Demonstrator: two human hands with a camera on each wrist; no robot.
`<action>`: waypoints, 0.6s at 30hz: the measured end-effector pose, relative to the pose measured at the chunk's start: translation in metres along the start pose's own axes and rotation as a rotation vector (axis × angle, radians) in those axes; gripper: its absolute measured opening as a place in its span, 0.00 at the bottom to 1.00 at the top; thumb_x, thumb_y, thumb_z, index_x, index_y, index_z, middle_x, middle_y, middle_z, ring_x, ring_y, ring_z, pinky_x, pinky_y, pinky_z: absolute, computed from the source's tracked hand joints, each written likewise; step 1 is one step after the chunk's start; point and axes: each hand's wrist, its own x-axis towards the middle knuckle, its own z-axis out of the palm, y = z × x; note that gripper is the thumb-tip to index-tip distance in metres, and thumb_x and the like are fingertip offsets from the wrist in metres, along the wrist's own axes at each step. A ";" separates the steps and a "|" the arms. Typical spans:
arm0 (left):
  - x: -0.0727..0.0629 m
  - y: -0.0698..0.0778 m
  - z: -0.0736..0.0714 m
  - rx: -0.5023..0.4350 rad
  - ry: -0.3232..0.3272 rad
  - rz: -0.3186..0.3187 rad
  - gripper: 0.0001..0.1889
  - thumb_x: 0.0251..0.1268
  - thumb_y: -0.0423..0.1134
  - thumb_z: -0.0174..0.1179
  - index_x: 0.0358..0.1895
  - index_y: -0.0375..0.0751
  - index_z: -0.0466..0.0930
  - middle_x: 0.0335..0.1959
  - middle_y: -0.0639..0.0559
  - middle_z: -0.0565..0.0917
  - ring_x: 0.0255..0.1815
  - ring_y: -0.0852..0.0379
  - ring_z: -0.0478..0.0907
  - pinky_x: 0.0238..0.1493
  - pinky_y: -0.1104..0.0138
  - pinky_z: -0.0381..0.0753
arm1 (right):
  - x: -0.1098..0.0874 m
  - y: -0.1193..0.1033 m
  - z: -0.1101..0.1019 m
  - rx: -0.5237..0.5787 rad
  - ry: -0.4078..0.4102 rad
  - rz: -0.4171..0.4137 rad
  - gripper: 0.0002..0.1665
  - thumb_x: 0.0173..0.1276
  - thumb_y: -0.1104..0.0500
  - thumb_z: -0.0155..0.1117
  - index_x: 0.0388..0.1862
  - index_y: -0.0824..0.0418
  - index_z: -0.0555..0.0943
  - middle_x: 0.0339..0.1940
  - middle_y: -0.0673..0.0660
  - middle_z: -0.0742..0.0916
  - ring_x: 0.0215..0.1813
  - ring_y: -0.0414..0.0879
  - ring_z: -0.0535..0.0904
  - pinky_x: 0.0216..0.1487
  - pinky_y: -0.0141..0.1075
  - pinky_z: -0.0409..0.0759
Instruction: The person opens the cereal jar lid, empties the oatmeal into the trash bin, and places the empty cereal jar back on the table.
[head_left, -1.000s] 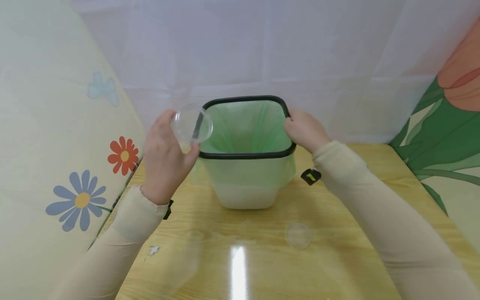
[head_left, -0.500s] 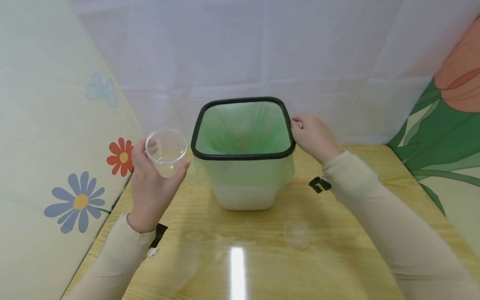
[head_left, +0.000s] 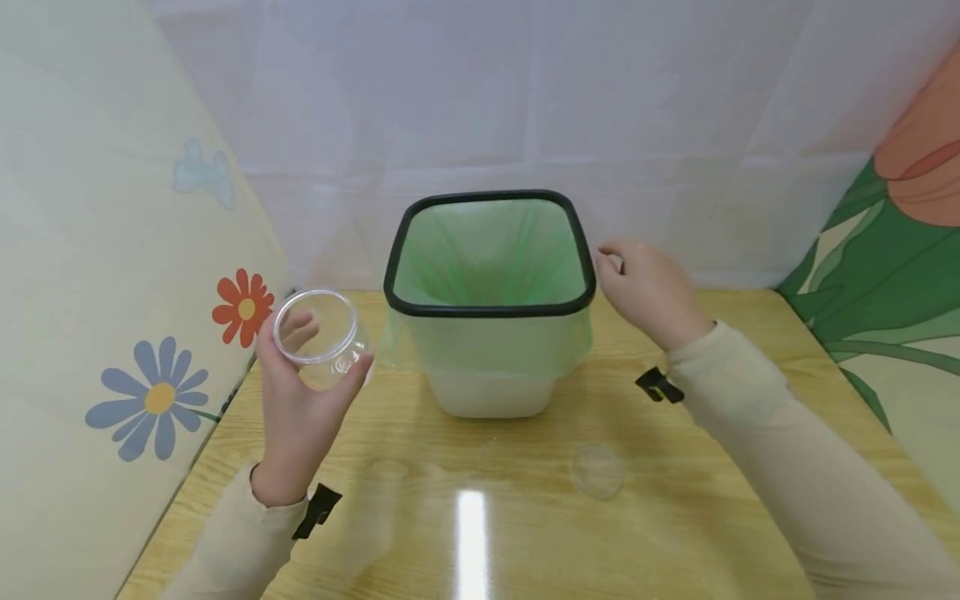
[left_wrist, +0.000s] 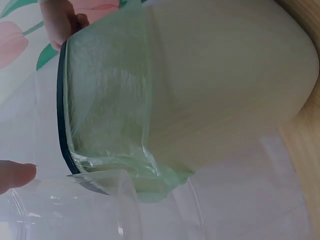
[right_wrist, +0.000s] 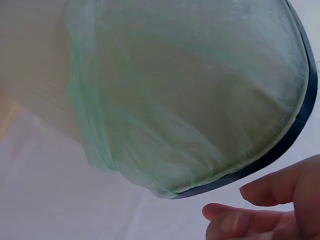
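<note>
My left hand (head_left: pixel 300 392) holds a clear plastic cup (head_left: pixel 330 337) between thumb and fingers, its round mouth tilted up, left of the bin. In the left wrist view the cup (left_wrist: pixel 75 205) overlaps the lower corner of the bin's liner. A pale bin (head_left: pixel 491 393) stands upright on the table, lined with a green bag (head_left: pixel 487 333) folded over its outside. Around the mouth sits a black rim ring (head_left: pixel 491 312). Just right of that ring, my right hand (head_left: pixel 648 287) has loosely bent fingers and nothing in them; its thumb and fingertips (right_wrist: pixel 220 210) are apart from the ring.
A clear round disc (head_left: pixel 597 472) lies on the wooden table (head_left: pixel 540 533) in front of the bin. White cloth (head_left: pixel 450 100) hangs behind, and flower-printed panels stand at left (head_left: pixel 90 250) and right (head_left: pixel 885 275).
My left hand has drawn left and down, away from the bin's rim, with the cup turning mouth-up. My right hand has let go of the rim and moved right.
</note>
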 end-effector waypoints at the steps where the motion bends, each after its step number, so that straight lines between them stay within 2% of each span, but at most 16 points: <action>1: -0.002 0.000 0.000 -0.013 0.002 -0.015 0.43 0.48 0.26 0.72 0.67 0.30 0.54 0.59 0.40 0.68 0.62 0.48 0.68 0.55 0.55 0.65 | -0.002 0.000 -0.001 -0.007 0.007 -0.004 0.26 0.77 0.55 0.41 0.62 0.72 0.73 0.60 0.72 0.78 0.55 0.66 0.76 0.56 0.61 0.71; 4: -0.010 -0.001 0.000 -0.038 -0.001 -0.058 0.43 0.48 0.25 0.71 0.66 0.31 0.55 0.58 0.41 0.69 0.62 0.50 0.67 0.55 0.61 0.63 | -0.006 0.001 -0.002 -0.021 0.021 -0.016 0.26 0.77 0.55 0.41 0.61 0.73 0.74 0.57 0.73 0.79 0.50 0.64 0.78 0.54 0.60 0.72; 6: -0.015 -0.003 0.001 -0.047 -0.011 -0.085 0.42 0.48 0.25 0.71 0.66 0.29 0.56 0.58 0.41 0.69 0.62 0.49 0.67 0.54 0.61 0.62 | -0.008 0.002 -0.003 -0.030 0.032 -0.026 0.26 0.77 0.55 0.42 0.60 0.73 0.74 0.54 0.73 0.81 0.46 0.63 0.79 0.51 0.60 0.73; 12: -0.028 -0.011 0.005 -0.060 -0.057 -0.141 0.41 0.48 0.25 0.72 0.64 0.27 0.56 0.60 0.40 0.68 0.63 0.47 0.66 0.55 0.51 0.62 | -0.015 0.006 -0.003 -0.054 0.051 -0.040 0.26 0.78 0.55 0.43 0.60 0.73 0.75 0.43 0.70 0.84 0.34 0.56 0.77 0.39 0.54 0.76; 18: -0.042 -0.022 0.012 -0.063 -0.095 -0.202 0.40 0.46 0.24 0.72 0.63 0.27 0.58 0.61 0.38 0.68 0.63 0.42 0.66 0.59 0.45 0.63 | -0.021 0.008 -0.002 -0.063 0.073 -0.031 0.25 0.77 0.55 0.43 0.59 0.72 0.76 0.40 0.68 0.85 0.32 0.55 0.77 0.32 0.50 0.75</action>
